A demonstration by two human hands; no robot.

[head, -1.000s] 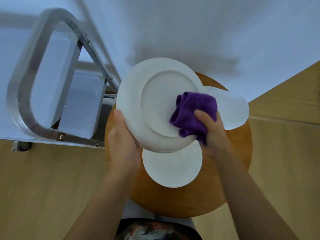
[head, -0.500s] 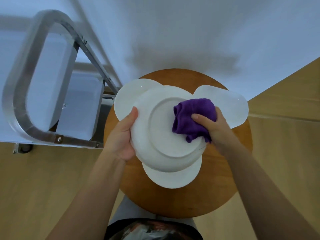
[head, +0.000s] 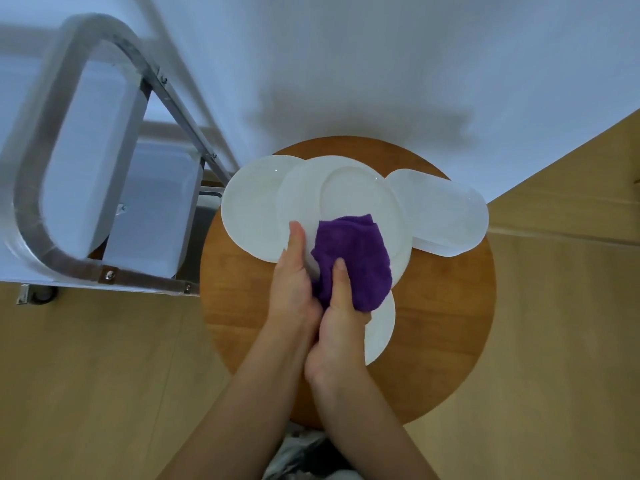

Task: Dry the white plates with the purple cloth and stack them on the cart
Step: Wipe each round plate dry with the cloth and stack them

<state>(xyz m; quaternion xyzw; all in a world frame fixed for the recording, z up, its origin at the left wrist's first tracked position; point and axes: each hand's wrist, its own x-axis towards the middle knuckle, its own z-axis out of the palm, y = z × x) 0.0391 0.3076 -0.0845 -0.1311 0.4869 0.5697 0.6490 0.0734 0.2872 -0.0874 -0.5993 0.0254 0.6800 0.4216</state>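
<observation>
Right hand (head: 337, 323) slid nearer, clutching one purple cloth (head: 353, 261) — left hand (head: 294, 285) gripping held plate (head: 346, 202), four plates total

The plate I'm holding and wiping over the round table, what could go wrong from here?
1. The held plate is gripped only at its near edge by the left hand, tilted above the table; pressing the purple cloth with the right hand might lever it loose.
2. Three more plates lie right beneath it, left, right and near; a slip could chip several.
3. The left plate sits close to the round table's edge beside the cart and may get knocked.
</observation>
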